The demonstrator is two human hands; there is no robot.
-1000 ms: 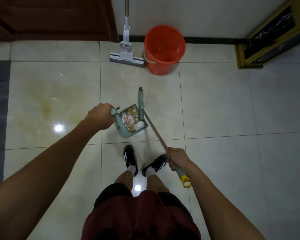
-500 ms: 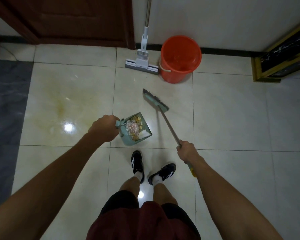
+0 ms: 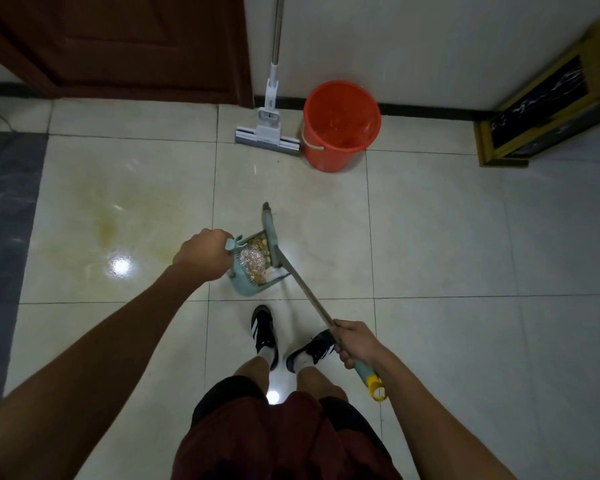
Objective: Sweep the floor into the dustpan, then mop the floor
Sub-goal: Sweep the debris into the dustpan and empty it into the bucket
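Step in hand: sweeping stage is nearing its end, judging by the litter already lying inside the pale green plastic dustpan (image 3: 257, 271).
Left hand (image 3: 203, 256): fingers are closing in a fist around the dustpan's upright handle, keeping the pan tilted on the cream glossy tiled floor (image 3: 430, 237).
Right hand (image 3: 355, 342): fingers are wrapping the metal-shafted broom (image 3: 303, 284) near its green grip with the yellow end cap.
Broom head: is resting against the dustpan's open side, touching its rim.
Dustpan contents: crumpled wrapper and small yellowish scraps are sitting in the pan.
Mopping gear: white flat-headed sponge mop (image 3: 267, 131) is leaning on the wall, just beside the orange round plastic bucket (image 3: 340, 128).
Floor condition: yellowish stain is showing left of the dustpan.
Next move: likely calls for parking broom and pan aside, then taking the mop.
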